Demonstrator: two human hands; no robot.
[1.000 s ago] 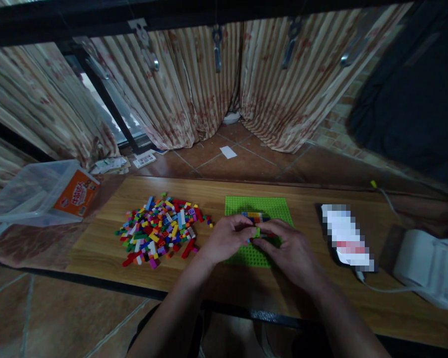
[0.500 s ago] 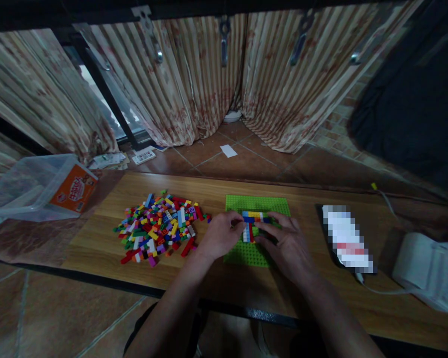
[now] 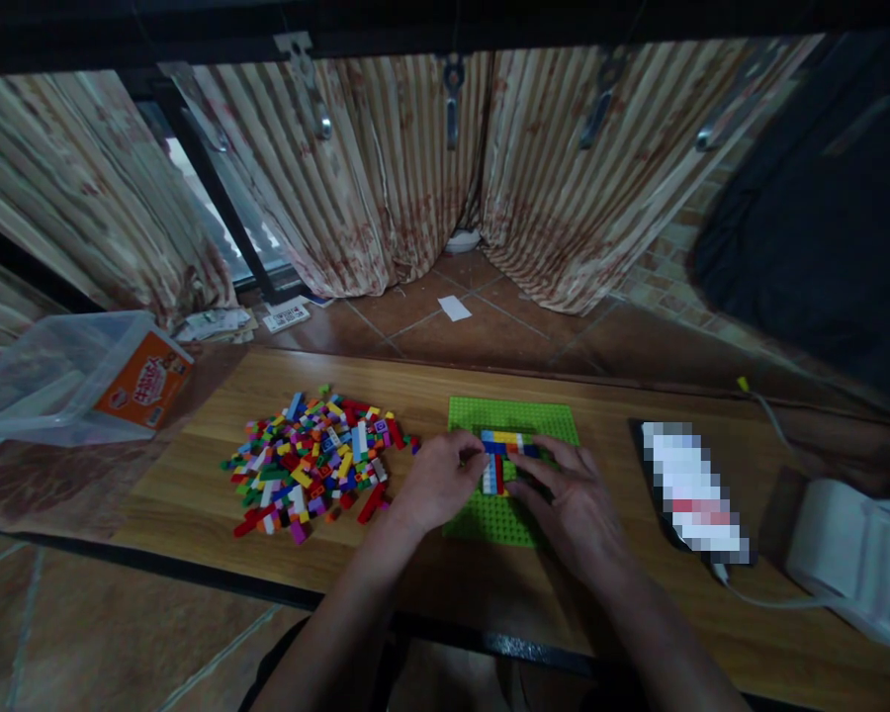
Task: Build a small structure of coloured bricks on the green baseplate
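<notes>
A green studded baseplate (image 3: 482, 526) lies on the wooden table in front of me. Built up on it are toy bricks: a row of blue, yellow and white ones (image 3: 502, 438) at the far side, with a white-and-blue and a red strip (image 3: 499, 475) running toward me. My left hand (image 3: 441, 480) is at the left edge of these bricks, its fingers curled into a pinch; whatever is in the pinch is hidden. From the right, my right hand (image 3: 575, 499) reaches over the bricks with fingers apart, the fingertips at their right side.
A heap of loose multicoloured bricks (image 3: 311, 460) spreads over the table's left part. Beyond it stands a clear plastic bin (image 3: 66, 381) with an orange label. To the right lie a phone (image 3: 693, 494) on a cable and a white device (image 3: 852, 559). Curtains (image 3: 407, 178) hang behind.
The whole view has shifted slightly, so the table sits a little lower. Both hands stay around the bricks on the baseplate, with hardly any movement of their own.
</notes>
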